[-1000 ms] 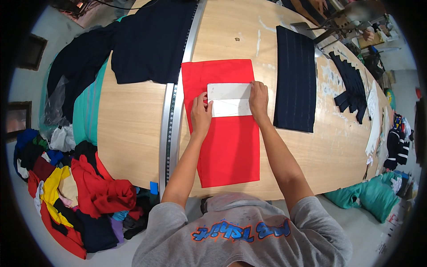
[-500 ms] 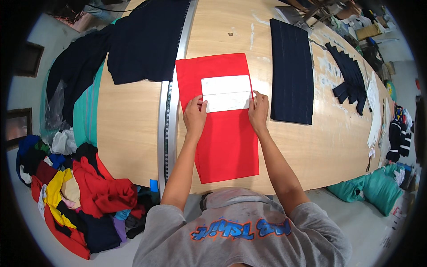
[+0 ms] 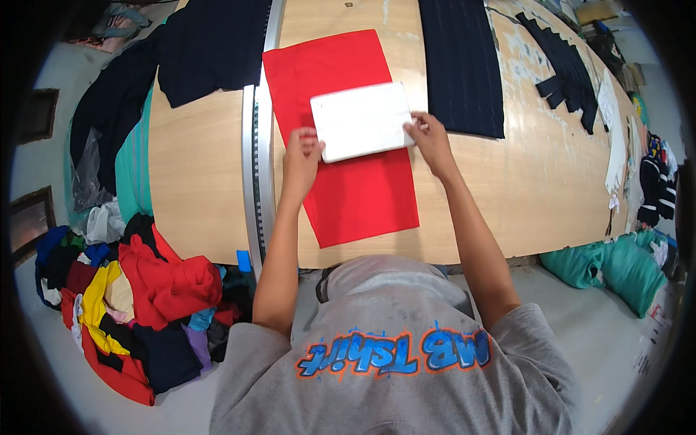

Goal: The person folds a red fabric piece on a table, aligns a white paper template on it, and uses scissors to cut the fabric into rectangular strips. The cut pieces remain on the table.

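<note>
A red cloth panel [image 3: 370, 192] lies flat on the wooden table, slightly askew. Over its middle is a white rectangular card [image 3: 362, 123], tilted with its right side farther up. My right hand [image 3: 431, 141] pinches the card's right edge between thumb and fingers. At the card's left edge, my left hand [image 3: 301, 156] has its fingers curled in, thumb against the lower left side; they are a little blurred. The card's underside is hidden.
A metal rail [image 3: 257, 167] crosses the table [image 3: 507, 196] left of the cloth. Dark navy fabric pieces [image 3: 464, 72] lie at the right, with more navy cloth [image 3: 214, 51] far left. Heaped coloured clothes [image 3: 167, 283] sit at lower left; a green bundle [image 3: 616, 275] rests at lower right.
The white card has turned anticlockwise; the line across its middle no longer shows. Both hands stay at its sides, the right somewhat higher than the left. The whole view has shifted.
</note>
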Demonstrator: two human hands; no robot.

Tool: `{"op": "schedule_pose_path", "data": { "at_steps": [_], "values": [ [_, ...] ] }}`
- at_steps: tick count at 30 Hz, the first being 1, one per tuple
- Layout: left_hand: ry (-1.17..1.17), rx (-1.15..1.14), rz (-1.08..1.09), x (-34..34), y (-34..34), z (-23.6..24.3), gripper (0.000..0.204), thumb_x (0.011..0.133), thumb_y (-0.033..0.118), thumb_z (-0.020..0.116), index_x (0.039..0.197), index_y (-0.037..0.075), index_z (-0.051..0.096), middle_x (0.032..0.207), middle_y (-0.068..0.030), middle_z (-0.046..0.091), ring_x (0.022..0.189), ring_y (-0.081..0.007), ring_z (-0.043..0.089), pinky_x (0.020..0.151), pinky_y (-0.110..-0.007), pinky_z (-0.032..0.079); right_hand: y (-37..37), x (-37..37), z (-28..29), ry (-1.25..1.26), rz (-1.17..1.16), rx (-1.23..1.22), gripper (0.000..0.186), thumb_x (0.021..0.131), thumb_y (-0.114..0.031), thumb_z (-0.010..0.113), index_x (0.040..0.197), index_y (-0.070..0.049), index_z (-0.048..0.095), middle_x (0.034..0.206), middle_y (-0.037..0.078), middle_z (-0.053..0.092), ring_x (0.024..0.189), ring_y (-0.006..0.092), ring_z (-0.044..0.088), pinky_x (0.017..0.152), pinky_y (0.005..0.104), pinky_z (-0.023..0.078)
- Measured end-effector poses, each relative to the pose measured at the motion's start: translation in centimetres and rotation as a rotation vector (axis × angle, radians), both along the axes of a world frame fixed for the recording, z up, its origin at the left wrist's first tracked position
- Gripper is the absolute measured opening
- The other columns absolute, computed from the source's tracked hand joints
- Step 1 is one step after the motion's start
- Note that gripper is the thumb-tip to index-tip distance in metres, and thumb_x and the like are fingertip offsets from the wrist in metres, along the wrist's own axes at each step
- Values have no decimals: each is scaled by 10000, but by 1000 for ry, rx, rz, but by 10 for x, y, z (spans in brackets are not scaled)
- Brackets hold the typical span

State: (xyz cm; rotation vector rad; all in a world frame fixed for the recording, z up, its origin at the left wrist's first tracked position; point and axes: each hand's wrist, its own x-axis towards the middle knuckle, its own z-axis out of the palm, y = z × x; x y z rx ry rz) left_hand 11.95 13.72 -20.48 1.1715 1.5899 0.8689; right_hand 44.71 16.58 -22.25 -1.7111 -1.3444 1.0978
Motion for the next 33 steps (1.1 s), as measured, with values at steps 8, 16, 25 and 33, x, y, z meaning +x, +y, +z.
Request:
{"op": "schedule_pose_path", "data": {
  "at_steps": [8,16,25,33],
  "values": [
    [-22,-67,-7,13,-187,-30,376,1032,69,744,1391,46,633,1105,-109,734,971,-198,718,872,-349,605,-192,13,-18,-190,80,-14,413,973,-40,785,1374,-5,693,1079,166,668,920,292,687,842,411,582],
    [244,28,-48,21,-223,-42,497,996,47,764,1475,64,634,1117,-126,725,983,-234,713,865,-380,608,-221,1,-33,-219,81,21,462,961,11,779,1396,-26,630,1036,118,644,848,215,631,777,360,570],
    [394,175,-107,27,-246,-59,580,977,63,787,1531,64,615,1163,-150,673,1064,-303,702,910,-439,602,-234,-4,-44,-326,-3,153,454,928,11,758,1365,-48,647,1104,199,650,1060,390,645,946,504,536],
    [364,241,-148,29,-256,-55,574,988,36,759,1542,40,610,1195,-148,666,1105,-299,676,986,-425,576,-255,-3,-52,-338,-58,215,444,964,5,756,1392,-56,659,1160,201,631,1055,356,675,893,420,615]
  ]
}}
